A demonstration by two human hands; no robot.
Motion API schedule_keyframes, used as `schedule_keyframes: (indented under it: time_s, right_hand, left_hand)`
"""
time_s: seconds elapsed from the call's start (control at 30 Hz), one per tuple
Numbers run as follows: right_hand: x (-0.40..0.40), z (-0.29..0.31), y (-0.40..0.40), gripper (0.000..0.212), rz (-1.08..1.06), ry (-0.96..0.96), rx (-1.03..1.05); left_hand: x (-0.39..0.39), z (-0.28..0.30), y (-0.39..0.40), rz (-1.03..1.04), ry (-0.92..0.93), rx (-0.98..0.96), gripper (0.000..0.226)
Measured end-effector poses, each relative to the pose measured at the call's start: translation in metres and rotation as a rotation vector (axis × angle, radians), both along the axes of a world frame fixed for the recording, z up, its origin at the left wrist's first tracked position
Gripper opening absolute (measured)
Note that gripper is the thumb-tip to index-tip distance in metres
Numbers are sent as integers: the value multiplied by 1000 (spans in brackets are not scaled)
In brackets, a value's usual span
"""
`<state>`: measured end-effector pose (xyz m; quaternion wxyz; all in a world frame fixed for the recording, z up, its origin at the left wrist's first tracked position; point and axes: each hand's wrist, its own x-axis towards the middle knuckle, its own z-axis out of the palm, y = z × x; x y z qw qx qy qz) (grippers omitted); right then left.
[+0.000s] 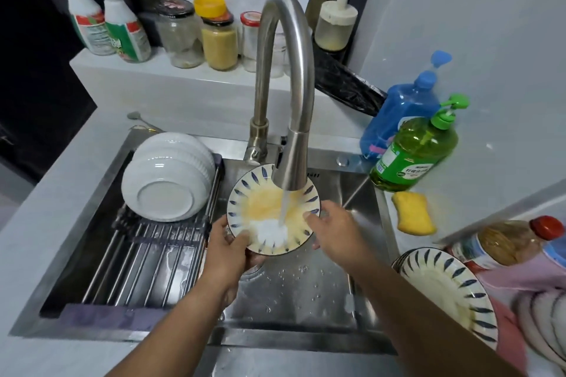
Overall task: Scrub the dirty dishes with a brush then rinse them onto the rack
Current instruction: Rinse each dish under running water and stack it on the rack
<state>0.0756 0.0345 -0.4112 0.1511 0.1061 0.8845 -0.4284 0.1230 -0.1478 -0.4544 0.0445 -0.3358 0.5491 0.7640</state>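
A small plate with blue dashes on its rim and a yellowish smear inside is held tilted under the running tap, over the sink. Water strikes its lower middle and foams white. My left hand grips the plate's lower left edge. My right hand holds its right edge with the fingertips on the rim. Two white bowls lie upside down on the roll-up rack across the sink's left half. No brush is in view.
More blue-patterned plates are stacked on the counter at the right. A yellow sponge, a green soap bottle and a blue one stand behind them. Jars and bottles line the back ledge.
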Motion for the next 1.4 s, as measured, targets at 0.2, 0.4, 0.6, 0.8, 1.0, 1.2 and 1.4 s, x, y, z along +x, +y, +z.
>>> schedule_keyframes:
  time_s: [0.2, 0.4, 0.6, 0.8, 1.0, 1.2, 1.4]
  right_hand:
    - [-3, -11, -1, 15, -143, -178, -148]
    - [9, -29, -5, 14, -220, -254, -302]
    - [5, -28, -13, 27, -158, -124, -287]
    - [-3, -27, -9, 19, -170, -121, -204]
    - [10, -33, 3, 19, -152, -345, -208]
    - [-8, -39, 4, 20, -89, -173, -127]
    - [-8, -42, -1, 13, -76, -402, -291]
  left_hand:
    - [0, 5, 3, -50, -44, 142, 42]
    - [4, 13, -8, -219, -35, 207, 34]
    - [-6, 8, -14, -127, -52, 186, 36]
    - [-8, 0, 1, -89, -147, 295, 24]
    - [0, 2, 10, -143, -146, 285, 55]
    - [-9, 13, -19, -251, -208, 100, 38]
    - [-20, 31, -26, -293, -231, 102, 32]
